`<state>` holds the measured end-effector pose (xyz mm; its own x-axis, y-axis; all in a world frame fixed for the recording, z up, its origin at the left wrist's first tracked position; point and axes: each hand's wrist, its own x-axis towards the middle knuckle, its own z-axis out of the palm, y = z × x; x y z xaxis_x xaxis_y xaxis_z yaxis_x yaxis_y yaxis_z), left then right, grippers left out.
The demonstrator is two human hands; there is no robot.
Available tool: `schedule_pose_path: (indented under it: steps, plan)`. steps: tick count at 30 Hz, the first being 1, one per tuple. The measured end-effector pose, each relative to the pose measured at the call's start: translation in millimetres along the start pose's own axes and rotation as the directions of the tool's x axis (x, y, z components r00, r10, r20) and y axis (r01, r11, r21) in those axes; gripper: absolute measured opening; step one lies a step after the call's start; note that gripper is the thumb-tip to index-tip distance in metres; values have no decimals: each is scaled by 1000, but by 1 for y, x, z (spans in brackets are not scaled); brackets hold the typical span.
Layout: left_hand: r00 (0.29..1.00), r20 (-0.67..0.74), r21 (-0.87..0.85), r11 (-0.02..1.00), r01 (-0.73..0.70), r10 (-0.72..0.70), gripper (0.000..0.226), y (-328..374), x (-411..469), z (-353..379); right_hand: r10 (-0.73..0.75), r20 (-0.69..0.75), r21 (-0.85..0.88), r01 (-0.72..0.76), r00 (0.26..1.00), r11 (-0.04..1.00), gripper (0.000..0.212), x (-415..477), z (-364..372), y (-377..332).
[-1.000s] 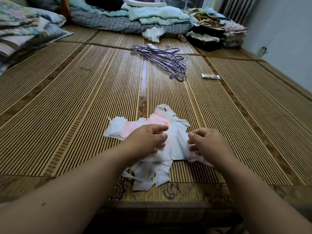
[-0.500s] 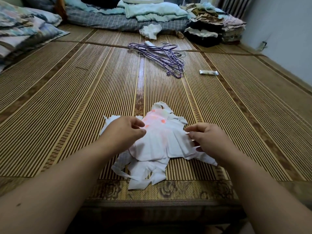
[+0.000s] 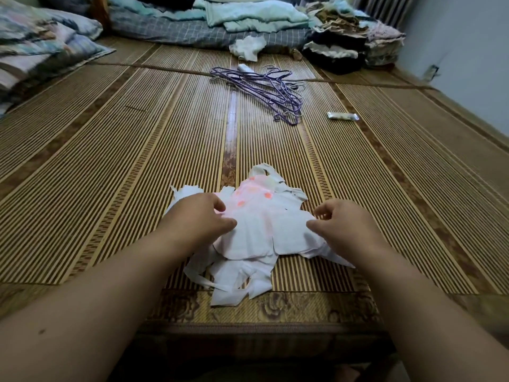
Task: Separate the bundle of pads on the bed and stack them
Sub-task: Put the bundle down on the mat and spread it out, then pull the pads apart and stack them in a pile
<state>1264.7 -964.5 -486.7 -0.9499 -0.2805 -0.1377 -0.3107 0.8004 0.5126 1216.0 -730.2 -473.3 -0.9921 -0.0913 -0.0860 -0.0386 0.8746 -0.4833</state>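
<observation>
Hands spread apart: left hand, right hand pinching pads edges.

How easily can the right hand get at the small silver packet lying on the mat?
Probably yes, with a stretch. The right hand rests on the pads, and only bare mat lies between it and the packet. The hangers sit off to the packet's left.

Pads: white, top one with pink and orange blotches. Bed mat: tan and brown fine stripes, floral brown border along the near edge. Hangers purple, wrapper silver, blanket grey check, folded cloths pale teal.
</observation>
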Motion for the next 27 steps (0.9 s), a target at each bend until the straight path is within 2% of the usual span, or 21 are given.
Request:
schedule_pose_path:
  steps: [2,5,9,11,14,15,19,21,25,27]
  plan:
    - [1000,5,68,998,19,-19,45,-1,-1,4,61,69,-94,-55,996,994,40,1,5,1]
    - [999,8,85,996,32,-33,52,-1,-4,8,89,112,-120,-76,990,990,40,3,9,2]
    - [999,30,58,998,24,-26,33,2,-4,11,101,155,-25,-98,983,995,30,6,11,4]
    - [998,49,52,998,33,-36,32,2,-3,11,103,158,-14,-102,982,995,27,7,12,6]
    - [998,46,74,996,41,-44,41,0,-3,10,109,142,-33,-106,984,994,53,9,12,6]
    - [998,47,84,995,46,-50,44,0,-3,9,122,154,-22,-120,980,993,54,9,11,6]
    - [990,126,61,997,48,-55,34,-2,-1,10,189,210,-26,-188,959,982,33,13,11,7]
    - [990,136,52,998,37,-43,34,-2,-1,13,167,178,-31,-164,970,986,28,14,13,8]
    - [999,39,50,999,11,-13,26,-3,-3,14,43,22,-126,-40,999,991,17,12,15,8]
    - [999,40,6,1000,-8,8,29,-1,-4,13,15,-21,-134,-18,1000,991,16,10,13,6]
